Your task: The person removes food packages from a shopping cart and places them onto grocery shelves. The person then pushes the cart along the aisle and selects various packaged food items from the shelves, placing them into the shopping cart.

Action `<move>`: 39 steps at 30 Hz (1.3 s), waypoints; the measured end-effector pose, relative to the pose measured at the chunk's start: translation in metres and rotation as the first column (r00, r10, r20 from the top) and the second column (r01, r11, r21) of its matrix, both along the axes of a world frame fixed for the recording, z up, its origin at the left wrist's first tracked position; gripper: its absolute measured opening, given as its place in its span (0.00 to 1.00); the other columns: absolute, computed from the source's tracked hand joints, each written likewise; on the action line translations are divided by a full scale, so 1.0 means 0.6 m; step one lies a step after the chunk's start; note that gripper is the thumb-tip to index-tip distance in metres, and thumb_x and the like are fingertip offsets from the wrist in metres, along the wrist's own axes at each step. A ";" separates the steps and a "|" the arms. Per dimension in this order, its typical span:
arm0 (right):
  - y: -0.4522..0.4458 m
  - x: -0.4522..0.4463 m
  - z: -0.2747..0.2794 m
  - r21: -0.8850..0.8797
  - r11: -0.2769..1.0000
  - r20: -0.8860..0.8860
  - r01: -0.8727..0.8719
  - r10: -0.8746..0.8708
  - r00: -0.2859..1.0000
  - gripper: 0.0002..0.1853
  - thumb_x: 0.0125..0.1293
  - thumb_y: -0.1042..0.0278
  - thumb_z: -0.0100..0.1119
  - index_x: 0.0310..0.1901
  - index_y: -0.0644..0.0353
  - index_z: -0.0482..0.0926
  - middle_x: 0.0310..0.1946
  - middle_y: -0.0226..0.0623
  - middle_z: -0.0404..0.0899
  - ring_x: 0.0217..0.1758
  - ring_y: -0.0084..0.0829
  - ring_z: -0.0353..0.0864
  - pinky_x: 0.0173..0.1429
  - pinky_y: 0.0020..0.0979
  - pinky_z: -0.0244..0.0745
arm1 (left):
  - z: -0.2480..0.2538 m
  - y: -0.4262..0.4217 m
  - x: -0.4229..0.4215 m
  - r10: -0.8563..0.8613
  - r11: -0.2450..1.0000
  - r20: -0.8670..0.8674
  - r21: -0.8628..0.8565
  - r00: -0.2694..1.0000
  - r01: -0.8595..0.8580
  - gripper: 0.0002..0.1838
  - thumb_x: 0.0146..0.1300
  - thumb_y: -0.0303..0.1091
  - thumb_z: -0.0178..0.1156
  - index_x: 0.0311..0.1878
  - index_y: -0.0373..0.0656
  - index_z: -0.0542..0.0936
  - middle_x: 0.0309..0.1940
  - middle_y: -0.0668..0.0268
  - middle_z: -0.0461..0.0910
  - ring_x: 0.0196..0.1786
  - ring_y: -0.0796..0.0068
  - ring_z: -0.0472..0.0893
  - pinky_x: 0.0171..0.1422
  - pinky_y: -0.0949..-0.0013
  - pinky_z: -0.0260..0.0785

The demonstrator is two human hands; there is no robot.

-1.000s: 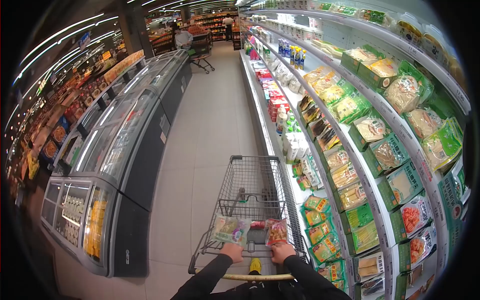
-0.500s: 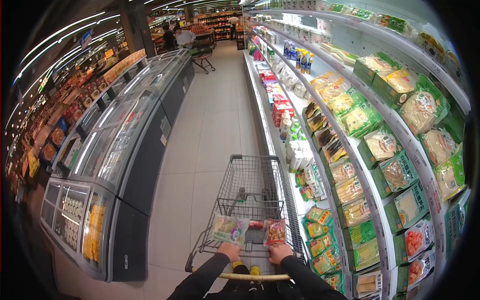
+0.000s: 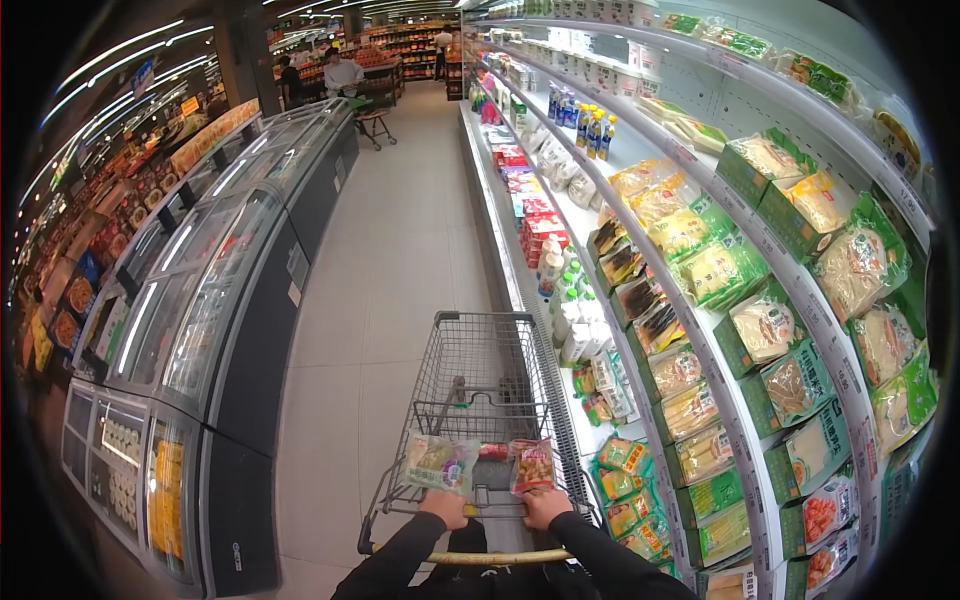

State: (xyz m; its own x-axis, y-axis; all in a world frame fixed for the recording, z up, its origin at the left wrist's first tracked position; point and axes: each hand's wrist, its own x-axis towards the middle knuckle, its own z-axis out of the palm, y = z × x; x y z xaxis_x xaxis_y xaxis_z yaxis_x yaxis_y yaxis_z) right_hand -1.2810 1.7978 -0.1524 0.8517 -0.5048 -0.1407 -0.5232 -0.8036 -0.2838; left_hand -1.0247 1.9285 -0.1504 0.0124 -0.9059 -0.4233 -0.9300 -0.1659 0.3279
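Observation:
My left hand (image 3: 445, 508) is closed at the lower edge of a clear bag with green and purple print (image 3: 440, 465). My right hand (image 3: 546, 507) is closed just below a red-edged bag of brownish pieces (image 3: 531, 466). What the fingers wrap round is hidden. Both bags are at the near end of a grey wire shopping cart (image 3: 480, 365), with a small red package (image 3: 493, 452) between them. My forearms reach over the cart's yellowish handle bar (image 3: 480, 557).
Lit shelves (image 3: 715, 320) with packaged food and bottles line the right side. Glass-topped freezers (image 3: 250, 340) run along the left. The tiled aisle (image 3: 385, 230) lies between. Farther off are a person in light clothing (image 3: 342, 74), another cart (image 3: 374, 125) and other people.
The view has turned slightly right, so the cart, hands and freezers appear farther left. The near shelves have shifted past a little. Both hands keep their place at the bags.

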 end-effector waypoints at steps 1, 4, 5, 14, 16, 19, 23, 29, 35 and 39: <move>-0.006 0.005 0.001 0.014 1.000 -0.013 0.026 -0.026 1.000 0.17 0.55 0.56 0.65 0.44 0.56 0.84 0.44 0.39 0.88 0.48 0.40 0.88 0.49 0.44 0.83 | 0.000 -0.009 0.003 -0.007 0.999 0.006 0.038 1.000 0.007 0.18 0.53 0.48 0.66 0.42 0.46 0.88 0.32 0.53 0.88 0.41 0.50 0.88 0.49 0.48 0.79; -0.037 0.024 -0.013 0.005 1.000 0.015 0.015 -0.015 1.000 0.16 0.58 0.57 0.63 0.43 0.57 0.83 0.44 0.41 0.87 0.47 0.42 0.88 0.48 0.44 0.84 | -0.025 -0.037 0.027 0.008 0.999 0.002 -0.043 1.000 -0.008 0.15 0.50 0.48 0.67 0.36 0.48 0.89 0.30 0.56 0.87 0.38 0.53 0.88 0.46 0.50 0.79; -0.044 0.033 -0.003 -0.007 1.000 0.025 0.029 -0.028 0.999 0.15 0.58 0.58 0.62 0.42 0.58 0.83 0.43 0.41 0.86 0.46 0.43 0.88 0.47 0.44 0.83 | -0.007 -0.052 0.033 0.004 1.000 0.010 0.001 1.000 -0.004 0.15 0.49 0.48 0.68 0.36 0.49 0.89 0.29 0.57 0.87 0.39 0.54 0.88 0.45 0.51 0.79; -0.115 0.090 -0.007 -0.056 0.997 0.132 0.055 -0.047 0.990 0.11 0.54 0.61 0.63 0.36 0.57 0.80 0.32 0.36 0.84 0.38 0.42 0.87 0.40 0.45 0.82 | -0.036 -0.128 0.096 -0.010 0.998 -0.015 -0.058 1.000 0.009 0.10 0.46 0.39 0.65 0.33 0.50 0.88 0.29 0.56 0.87 0.38 0.51 0.87 0.45 0.50 0.78; -0.131 0.101 -0.003 -0.070 0.996 0.132 0.056 -0.047 0.990 0.10 0.54 0.61 0.64 0.35 0.56 0.80 0.32 0.37 0.84 0.38 0.42 0.87 0.40 0.44 0.82 | -0.036 -0.144 0.105 -0.004 0.998 -0.034 -0.063 0.999 0.002 0.09 0.46 0.39 0.66 0.32 0.50 0.88 0.29 0.55 0.87 0.38 0.51 0.87 0.45 0.50 0.78; -0.152 0.117 -0.013 -0.063 0.996 0.152 0.058 -0.048 0.987 0.11 0.53 0.61 0.64 0.35 0.57 0.79 0.33 0.37 0.84 0.39 0.42 0.87 0.40 0.44 0.82 | -0.033 -0.166 0.124 0.014 0.998 -0.025 -0.062 1.000 -0.015 0.08 0.46 0.38 0.66 0.30 0.50 0.88 0.28 0.55 0.86 0.37 0.51 0.87 0.44 0.49 0.78; -0.179 0.133 -0.029 -0.060 0.997 0.099 0.053 -0.047 0.994 0.13 0.53 0.59 0.64 0.38 0.56 0.82 0.35 0.37 0.85 0.41 0.40 0.87 0.43 0.42 0.83 | -0.041 -0.194 0.143 0.003 0.999 -0.060 -0.054 0.998 -0.007 0.08 0.44 0.38 0.65 0.29 0.50 0.88 0.27 0.55 0.86 0.36 0.50 0.87 0.45 0.49 0.78; -0.206 0.157 -0.019 -0.038 0.997 0.094 0.067 -0.063 0.994 0.13 0.52 0.60 0.64 0.37 0.56 0.82 0.34 0.37 0.84 0.41 0.41 0.87 0.43 0.42 0.83 | -0.047 -0.221 0.168 0.032 0.998 -0.076 -0.052 0.997 -0.036 0.08 0.44 0.38 0.65 0.29 0.50 0.87 0.26 0.55 0.86 0.36 0.49 0.86 0.44 0.49 0.78; -0.226 0.176 -0.011 -0.080 0.994 0.199 0.070 -0.053 0.978 0.10 0.52 0.62 0.66 0.33 0.56 0.79 0.30 0.39 0.81 0.34 0.42 0.86 0.36 0.43 0.82 | -0.035 -0.247 0.186 0.016 0.999 -0.090 -0.050 0.996 -0.020 0.09 0.44 0.38 0.66 0.29 0.48 0.87 0.28 0.54 0.86 0.36 0.49 0.86 0.45 0.49 0.79; -0.241 0.189 -0.017 -0.074 0.995 0.174 0.071 -0.057 0.983 0.11 0.52 0.61 0.66 0.33 0.56 0.79 0.30 0.38 0.81 0.34 0.42 0.86 0.36 0.43 0.81 | -0.035 -0.263 0.198 0.007 0.999 -0.083 -0.039 0.997 -0.010 0.09 0.45 0.37 0.67 0.30 0.47 0.88 0.29 0.53 0.87 0.37 0.49 0.87 0.46 0.50 0.79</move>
